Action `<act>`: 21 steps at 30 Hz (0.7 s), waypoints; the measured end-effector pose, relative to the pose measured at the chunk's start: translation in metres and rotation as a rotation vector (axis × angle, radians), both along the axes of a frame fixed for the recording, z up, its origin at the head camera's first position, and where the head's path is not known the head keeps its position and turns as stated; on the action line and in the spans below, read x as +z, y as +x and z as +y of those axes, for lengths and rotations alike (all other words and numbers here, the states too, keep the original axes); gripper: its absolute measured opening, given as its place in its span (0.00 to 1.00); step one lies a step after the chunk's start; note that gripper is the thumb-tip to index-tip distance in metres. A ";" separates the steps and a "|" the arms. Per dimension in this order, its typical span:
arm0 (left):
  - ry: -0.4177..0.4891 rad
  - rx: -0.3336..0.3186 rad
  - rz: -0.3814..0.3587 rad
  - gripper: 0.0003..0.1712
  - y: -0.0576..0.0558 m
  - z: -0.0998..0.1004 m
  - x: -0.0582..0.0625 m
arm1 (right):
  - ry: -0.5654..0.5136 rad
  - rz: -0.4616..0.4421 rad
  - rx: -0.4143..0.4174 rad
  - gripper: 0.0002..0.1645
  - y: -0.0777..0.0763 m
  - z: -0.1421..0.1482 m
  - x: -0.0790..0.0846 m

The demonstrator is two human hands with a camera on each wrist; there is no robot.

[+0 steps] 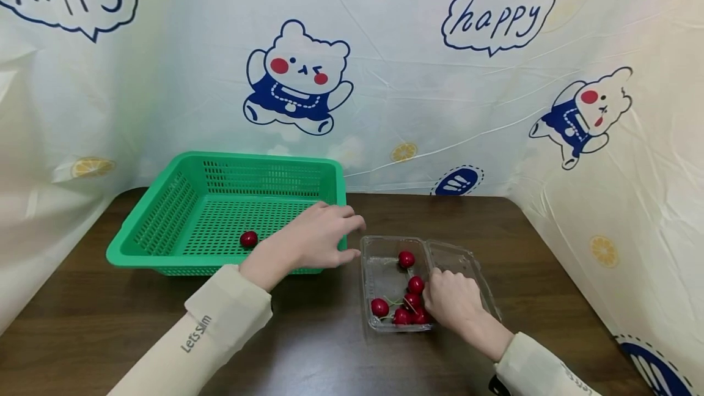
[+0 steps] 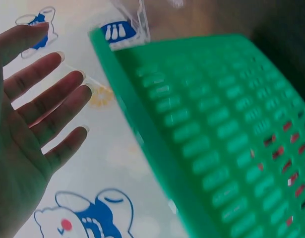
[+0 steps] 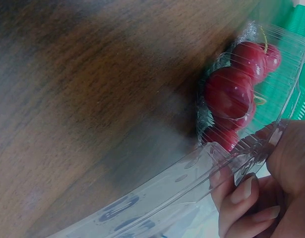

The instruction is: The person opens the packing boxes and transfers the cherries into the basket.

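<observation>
My right hand (image 1: 453,301) grips the hinge side of a clear plastic clamshell box (image 1: 379,255), its fingers curled round the edge in the right wrist view. Several red cherries (image 1: 406,259) with green stems lie in the box, most of them bunched toward its near right corner. My left hand (image 1: 321,237) hovers over the right side of a green plastic basket (image 1: 181,261), fingers spread and loosely bent, holding nothing. One dark red cherry (image 1: 249,239) lies inside the basket, left of my left wrist.
The box's lid (image 1: 459,261) lies folded out to the right. Everything stands on a dark brown wooden table (image 1: 308,353). Behind and beside it hangs a pale curtain (image 1: 407,78) printed with bears, lemon slices and lettering.
</observation>
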State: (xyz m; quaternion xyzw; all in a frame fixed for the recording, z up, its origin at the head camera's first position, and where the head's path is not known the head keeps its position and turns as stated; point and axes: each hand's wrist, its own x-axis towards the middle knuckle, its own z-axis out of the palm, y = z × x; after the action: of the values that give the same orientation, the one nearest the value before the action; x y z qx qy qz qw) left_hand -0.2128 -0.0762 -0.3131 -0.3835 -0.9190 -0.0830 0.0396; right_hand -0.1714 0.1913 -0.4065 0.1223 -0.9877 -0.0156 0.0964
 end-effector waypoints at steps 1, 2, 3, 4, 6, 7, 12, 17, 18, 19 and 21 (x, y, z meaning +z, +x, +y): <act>0.001 -0.013 0.007 0.20 0.001 0.003 -0.002 | -0.002 -0.002 -0.001 0.18 0.000 0.000 0.000; 0.000 -0.022 0.013 0.20 0.001 0.006 -0.003 | -0.003 -0.006 -0.003 0.18 0.000 0.000 0.000; -0.004 -0.031 0.019 0.19 0.002 0.008 -0.005 | -0.003 -0.009 -0.004 0.18 0.001 0.000 0.000; -0.009 -0.040 0.024 0.18 0.003 0.011 -0.007 | -0.003 -0.009 -0.004 0.18 0.001 0.000 0.000; -0.023 -0.053 0.034 0.18 0.004 0.017 -0.010 | -0.003 -0.007 -0.006 0.18 0.001 -0.001 0.000; -0.031 -0.056 0.036 0.18 0.005 0.020 -0.012 | -0.002 -0.006 -0.006 0.18 0.001 -0.001 0.000; -0.093 -0.070 0.056 0.20 0.008 0.033 -0.022 | 0.005 0.008 -0.002 0.18 0.000 -0.001 0.000; -0.156 -0.068 0.068 0.21 0.012 0.046 -0.035 | 0.007 -0.002 -0.005 0.18 0.000 -0.001 -0.001; -0.162 -0.068 0.068 0.21 0.013 0.048 -0.038 | 0.008 -0.003 -0.006 0.18 0.000 -0.001 -0.001; -0.171 -0.070 0.069 0.21 0.014 0.051 -0.041 | 0.008 -0.003 -0.006 0.18 0.000 -0.001 -0.001; -0.188 -0.072 0.063 0.22 0.015 0.055 -0.046 | 0.009 0.003 -0.003 0.18 0.000 0.000 -0.001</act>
State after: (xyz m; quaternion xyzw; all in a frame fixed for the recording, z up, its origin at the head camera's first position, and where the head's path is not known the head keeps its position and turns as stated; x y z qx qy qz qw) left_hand -0.1975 -0.0212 -0.3590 -0.4206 -0.9067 0.0141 0.0292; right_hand -0.1719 0.1909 -0.4078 0.1212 -0.9877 -0.0204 0.0971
